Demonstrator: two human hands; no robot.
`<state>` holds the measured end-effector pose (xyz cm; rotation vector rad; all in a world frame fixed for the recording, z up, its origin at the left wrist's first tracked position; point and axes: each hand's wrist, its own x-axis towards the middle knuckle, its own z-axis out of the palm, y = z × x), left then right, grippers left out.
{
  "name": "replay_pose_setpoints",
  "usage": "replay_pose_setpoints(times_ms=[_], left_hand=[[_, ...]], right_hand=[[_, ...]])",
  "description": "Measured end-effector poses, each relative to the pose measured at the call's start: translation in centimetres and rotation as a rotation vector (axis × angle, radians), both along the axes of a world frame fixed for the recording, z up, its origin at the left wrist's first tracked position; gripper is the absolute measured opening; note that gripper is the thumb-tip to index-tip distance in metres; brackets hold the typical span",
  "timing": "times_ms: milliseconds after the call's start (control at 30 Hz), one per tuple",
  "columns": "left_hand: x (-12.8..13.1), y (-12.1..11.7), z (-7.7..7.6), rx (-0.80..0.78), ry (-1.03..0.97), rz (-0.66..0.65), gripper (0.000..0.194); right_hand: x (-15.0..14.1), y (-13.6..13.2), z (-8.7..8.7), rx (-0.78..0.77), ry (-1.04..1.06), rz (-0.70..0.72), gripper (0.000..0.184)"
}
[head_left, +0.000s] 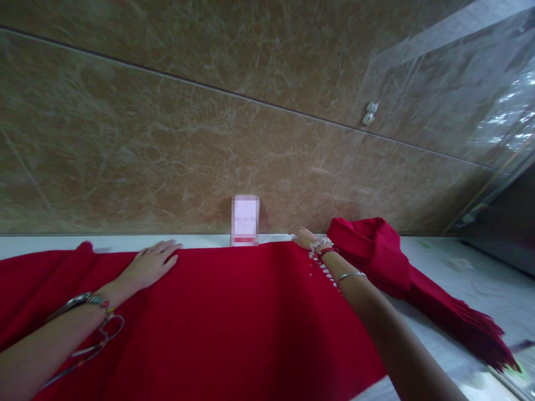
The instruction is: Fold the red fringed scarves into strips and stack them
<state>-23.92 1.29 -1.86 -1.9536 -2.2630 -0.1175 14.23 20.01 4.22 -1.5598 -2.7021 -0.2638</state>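
A wide red shawl (pixel 234 317) lies spread over a white surface, with some folds at its left. My left hand (pixel 152 264) rests flat on the cloth near its far edge, fingers stretched out toward the right. At the far edge on the right, my right hand (pixel 306 238) has its fingers bent and closed at the cloth's border; its fingertips are partly hidden. Just right of that wrist, a bunched red length (pixel 370 245) runs down to a fringed end (pixel 489 334). Bracelets circle both wrists.
A pixelated pale box-like item (pixel 245 220) stands against the brown marbled wall (pixel 188 139) behind the cloth. The white tabletop (pixel 443 273) shows at right. A small white fitting (pixel 370 113) is on the wall, and a dark object (pixel 501 217) stands at the right edge.
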Motion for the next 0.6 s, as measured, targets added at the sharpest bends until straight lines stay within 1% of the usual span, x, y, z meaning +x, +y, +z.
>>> replay_pose_setpoints(times_ms=[67,167,233,300,400,467,600], left_hand=[[0.2,-0.1,0.6,-0.004,0.029,-0.020,0.049],[0.1,-0.1,2.3,-0.036,0.039,-0.075,0.046],[-0.4,0.0,3.7,-0.130,-0.002,-0.100,0.042],[-1.1,0.1,4.9,-0.230,-0.036,-0.136,0.032],[-2.3,-0.3,6.3,-0.267,-0.017,-0.223,0.018],[-3.0,-1.2,7.0,-0.269,0.004,-0.252,0.015],[-3.8,-4.3,8.3,-0.275,-0.003,-0.258,0.025]], right_hand=[[-1.0,-0.4,-0.5,-0.074,-0.026,0.085,0.027],[-1.8,-0.7,-0.8,-0.126,-0.036,0.116,0.021],[-1.7,-0.7,-0.6,-0.137,-0.041,0.116,0.018],[-1.2,-0.9,-0.3,-0.133,-0.044,0.126,0.016],[0.0,-1.5,0.5,-0.113,-0.052,0.146,0.018],[1.0,-2.1,1.2,-0.104,-0.061,0.156,0.020],[3.3,-4.1,2.8,-0.088,-0.060,0.189,0.024]])
